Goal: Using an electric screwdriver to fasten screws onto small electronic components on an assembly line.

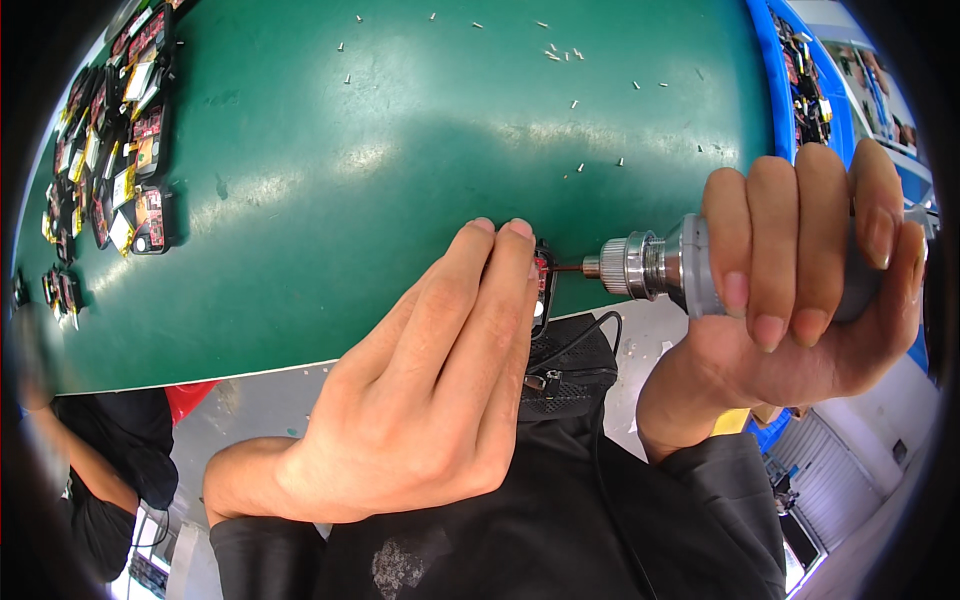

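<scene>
My right hand (800, 250) is closed around a grey electric screwdriver (688, 266) with a silver ribbed collar. Its thin bit points left and reaches a small black device (543, 300) with a red circuit board inside, near the table's front edge. My left hand (430, 370) covers much of this device, with its fingers together and their tips at its far end. The thumb is hidden beneath the hand, and so is the device's left side. Where exactly the bit meets the board is too small to make out.
Loose screws (560, 55) lie scattered across the far part of the green table (320, 230). Several similar black devices (150, 190) with boards and batteries are piled at the left. A blue bin (768, 70) stands at the right. Another person's arm (90, 460) shows at lower left.
</scene>
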The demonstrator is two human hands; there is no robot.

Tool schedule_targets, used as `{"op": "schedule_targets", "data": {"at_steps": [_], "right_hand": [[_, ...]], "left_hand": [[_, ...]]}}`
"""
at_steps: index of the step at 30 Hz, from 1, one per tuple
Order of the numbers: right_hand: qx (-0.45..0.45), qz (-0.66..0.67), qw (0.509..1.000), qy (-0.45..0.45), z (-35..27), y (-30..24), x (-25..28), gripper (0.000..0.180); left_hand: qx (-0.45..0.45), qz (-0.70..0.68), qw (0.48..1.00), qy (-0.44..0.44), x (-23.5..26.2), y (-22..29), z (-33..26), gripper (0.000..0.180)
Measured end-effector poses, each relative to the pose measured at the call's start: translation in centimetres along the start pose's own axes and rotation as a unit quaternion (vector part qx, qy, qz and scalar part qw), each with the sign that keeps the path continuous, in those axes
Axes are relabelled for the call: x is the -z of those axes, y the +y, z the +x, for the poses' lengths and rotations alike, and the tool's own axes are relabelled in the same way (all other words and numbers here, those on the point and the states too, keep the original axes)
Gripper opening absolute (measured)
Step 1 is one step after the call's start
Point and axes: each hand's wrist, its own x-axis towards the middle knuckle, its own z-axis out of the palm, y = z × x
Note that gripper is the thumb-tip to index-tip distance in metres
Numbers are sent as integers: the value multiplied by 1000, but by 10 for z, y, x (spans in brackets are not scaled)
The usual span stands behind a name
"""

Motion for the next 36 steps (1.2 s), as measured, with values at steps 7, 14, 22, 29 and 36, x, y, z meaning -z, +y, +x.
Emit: {"op": "schedule_targets", "data": {"at_steps": [7, 14, 22, 29, 36], "right_hand": [[-37, 18, 997, -68, 7, 0, -1, 22], [-43, 14, 989, -142, 12, 4, -3, 29], [-34, -89, 989, -110, 15, 5, -25, 26], [41, 178, 971, -156, 18, 17, -4, 18], [56, 208, 976, -39, -25, 20, 25, 15]], "left_hand": [[-8, -22, 1000, 17, -1, 1, -1, 36], [-3, -29, 999, 14, 0, 7, -1, 36], [3, -28, 998, -56, 20, 2, 0, 42], [19, -35, 999, 0, 24, -4, -22, 33], [330, 180, 926, 38, 77, -59, -120, 52]]}}
